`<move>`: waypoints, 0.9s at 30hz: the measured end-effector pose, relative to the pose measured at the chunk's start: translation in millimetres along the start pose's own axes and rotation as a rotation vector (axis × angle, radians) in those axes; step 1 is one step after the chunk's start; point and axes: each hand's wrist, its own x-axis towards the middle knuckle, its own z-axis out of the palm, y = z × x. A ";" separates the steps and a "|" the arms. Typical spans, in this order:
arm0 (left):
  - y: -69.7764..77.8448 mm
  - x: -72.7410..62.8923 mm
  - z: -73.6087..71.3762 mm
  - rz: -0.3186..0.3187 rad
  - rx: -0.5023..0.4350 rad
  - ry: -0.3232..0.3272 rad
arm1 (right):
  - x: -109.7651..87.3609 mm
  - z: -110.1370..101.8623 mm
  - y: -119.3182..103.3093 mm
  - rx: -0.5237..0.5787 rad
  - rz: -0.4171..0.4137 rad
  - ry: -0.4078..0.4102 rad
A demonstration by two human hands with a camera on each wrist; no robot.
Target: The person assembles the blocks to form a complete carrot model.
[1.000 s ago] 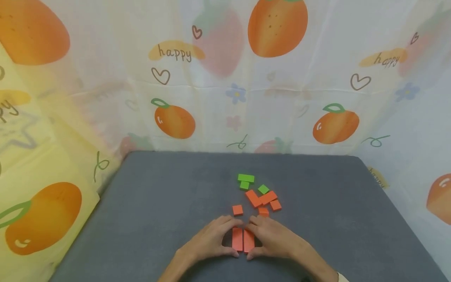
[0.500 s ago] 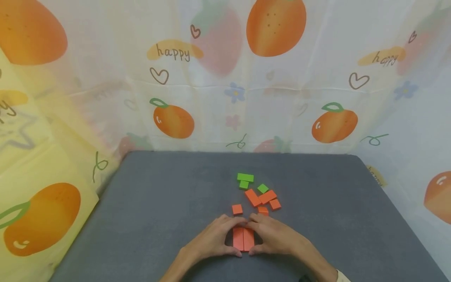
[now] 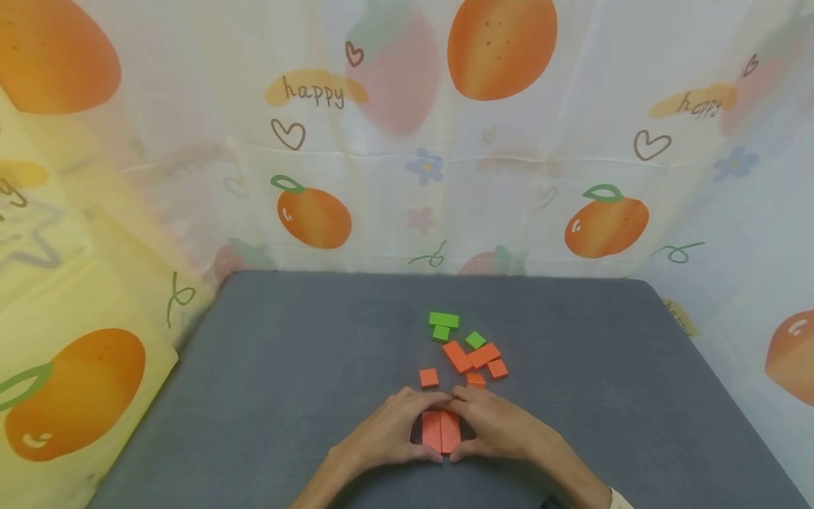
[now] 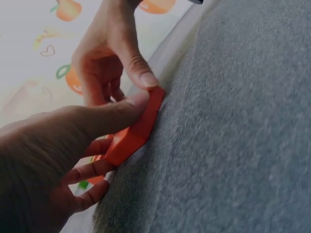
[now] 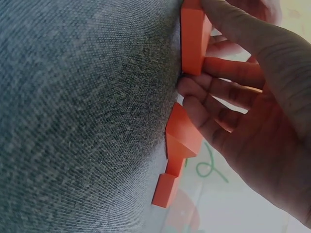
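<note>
Two long orange blocks lie side by side on the grey table, their long sides touching in the head view. My left hand (image 3: 385, 430) holds the left orange block (image 3: 431, 433), thumb at its near end and fingers at its far end. In the same way my right hand (image 3: 502, 427) holds the right orange block (image 3: 451, 433). The fingers of both hands meet beyond the far ends and hide them. In the left wrist view, both thumbs rest close together on the near edge of the orange pair (image 4: 131, 141).
Just beyond the hands sits a small orange cube (image 3: 429, 378). Several loose orange blocks (image 3: 457, 356) lie to its right. Farther back are green blocks (image 3: 444, 320) and a green cube (image 3: 475, 340). A fruit-print curtain (image 3: 394, 177) borders the grey table (image 3: 286, 353).
The narrow gap between the two long orange blocks has closed as my hands moved together. Over the last half second the pair has stayed nearly in place. The other blocks have not moved.
</note>
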 end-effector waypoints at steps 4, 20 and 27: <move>2.9 0.5 2.4 -0.009 0.013 0.012 | 0.1 1.0 -0.3 -0.003 0.002 -0.005; 5.0 0.7 3.9 -0.010 0.047 0.036 | -0.5 -1.0 3.4 0.045 0.001 -0.027; 6.1 1.9 7.1 -0.037 0.079 0.050 | -0.1 -1.1 1.6 0.039 -0.021 -0.029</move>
